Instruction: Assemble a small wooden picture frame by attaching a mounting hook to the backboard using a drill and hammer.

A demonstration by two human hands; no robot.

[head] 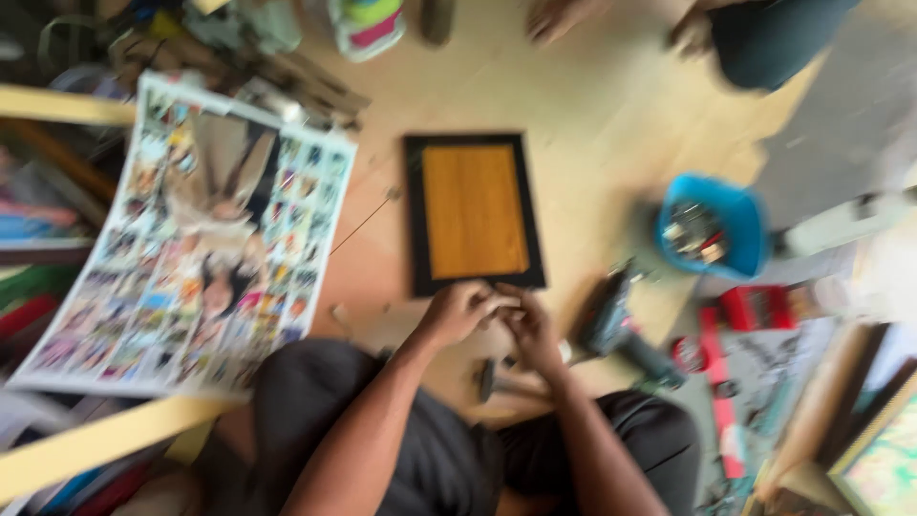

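Observation:
The view is blurred. A black picture frame (415, 215) with an orange-brown wooden back panel lies flat on the light wooden floor in front of me. My left hand (458, 311) and my right hand (527, 325) meet at the frame's near edge, fingers curled and touching each other. Whether they pinch something small there I cannot tell. My knees in dark trousers are below the hands.
A large colourful poster (201, 248) lies to the left. On the right are a blue tub (740, 225) of small metal parts, a dark power drill (616, 320), a hammer (497, 382) and red packets (759, 308). Another person's feet (611, 24) are at the top.

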